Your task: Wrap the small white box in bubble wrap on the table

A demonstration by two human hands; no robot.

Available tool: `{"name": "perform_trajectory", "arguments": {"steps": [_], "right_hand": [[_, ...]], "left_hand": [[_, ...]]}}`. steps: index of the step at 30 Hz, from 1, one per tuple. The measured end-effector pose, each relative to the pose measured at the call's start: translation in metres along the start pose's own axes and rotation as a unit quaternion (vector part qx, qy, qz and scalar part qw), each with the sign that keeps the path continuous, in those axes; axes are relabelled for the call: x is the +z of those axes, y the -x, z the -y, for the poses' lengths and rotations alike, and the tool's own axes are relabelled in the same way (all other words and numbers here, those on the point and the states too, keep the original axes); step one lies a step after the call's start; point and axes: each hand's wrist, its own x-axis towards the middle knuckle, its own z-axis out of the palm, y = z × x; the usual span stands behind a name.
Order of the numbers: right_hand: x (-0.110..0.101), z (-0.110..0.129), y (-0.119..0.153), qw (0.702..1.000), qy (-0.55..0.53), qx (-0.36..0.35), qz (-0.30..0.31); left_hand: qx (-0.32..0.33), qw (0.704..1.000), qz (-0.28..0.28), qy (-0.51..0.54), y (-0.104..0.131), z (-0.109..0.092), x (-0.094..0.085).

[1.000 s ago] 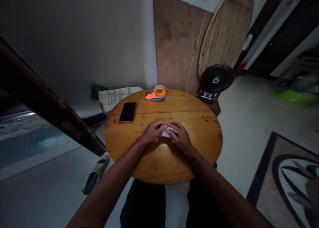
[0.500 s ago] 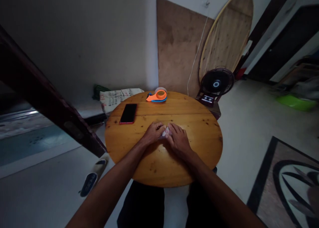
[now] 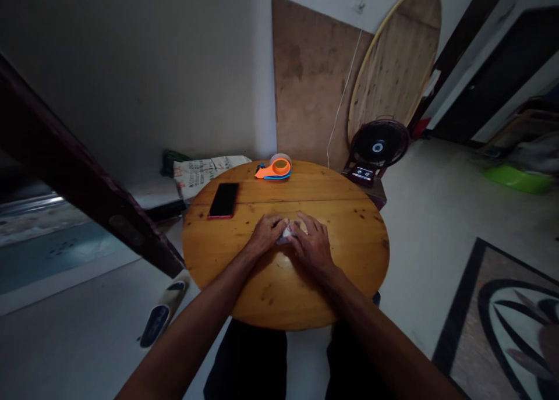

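A small whitish, crinkled packet (image 3: 286, 233) with pinkish marks lies low over the middle of the round table, between my two hands. My left hand (image 3: 267, 233) is closed on its left side, thumb and fingertips against it. From the right, my right hand (image 3: 313, 243) holds it with the thumb on top, while the index finger reaches forward, a little apart from the thumb. Both hands partly cover the packet, so its full shape is hidden.
On the wooden table (image 3: 349, 243) lie a black phone (image 3: 224, 200) at the left and an orange tape dispenser (image 3: 276, 169) at the back edge. A fan (image 3: 378, 147) stands behind right. A dark wooden post (image 3: 109, 196) rises at the left.
My right index finger has lifted and spread forward, and the right thumb has shifted left across the packet. My left hand stays nearly in place.
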Motion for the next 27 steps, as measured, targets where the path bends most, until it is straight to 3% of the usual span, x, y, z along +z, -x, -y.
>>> {"name": "perform_trajectory", "arguments": {"steps": [5,13,20,27], "right_hand": [[0.0027,-0.0022,-0.0006,1.0,-0.02,-0.001,-0.022],[0.0043,-0.0028,-0.0014,0.999,-0.041,0.004,-0.027],[0.0073,-0.0062,-0.0006,0.994,-0.087,0.044,-0.043],[0.0031,-0.0042,-0.0019,0.996,-0.074,0.054,-0.011]], "left_hand": [[-0.003,1.0,-0.012,0.016,0.0006,0.0018,0.0001],[-0.086,0.978,-0.019,0.189,0.0007,0.0033,0.0043],[-0.089,0.971,-0.021,0.219,0.0007,0.0033,0.0052],[-0.106,0.968,-0.04,0.222,-0.0001,0.0026,0.006]]}}
